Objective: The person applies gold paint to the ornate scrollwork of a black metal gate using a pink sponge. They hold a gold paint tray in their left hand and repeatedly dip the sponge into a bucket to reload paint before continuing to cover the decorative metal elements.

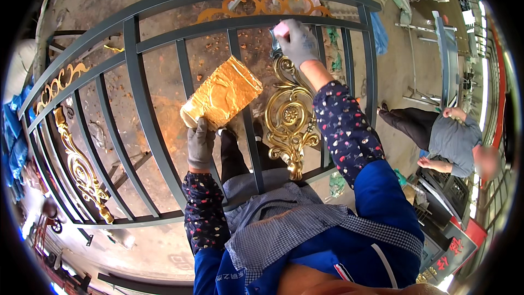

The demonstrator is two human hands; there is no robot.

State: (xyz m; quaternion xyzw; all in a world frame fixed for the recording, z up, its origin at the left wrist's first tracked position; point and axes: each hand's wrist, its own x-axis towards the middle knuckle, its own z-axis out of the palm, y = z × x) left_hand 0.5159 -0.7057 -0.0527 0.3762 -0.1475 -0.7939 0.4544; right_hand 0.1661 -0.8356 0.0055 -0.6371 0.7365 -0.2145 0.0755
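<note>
My left hand, in a grey glove, holds the lower end of a flat board coated in gold paint. My right hand, also grey-gloved, grips a small brush with a pink top against the upper end of a gold scroll ornament. That ornament sits between the bars of a dark grey metal railing panel lying in front of me. The brush tip is mostly hidden by my fingers.
A second gold ornament sits in the railing at the left, with gold scrollwork along its top band. A person in grey bends down at the right. Metal frames and blue plastic lie beyond on the concrete floor.
</note>
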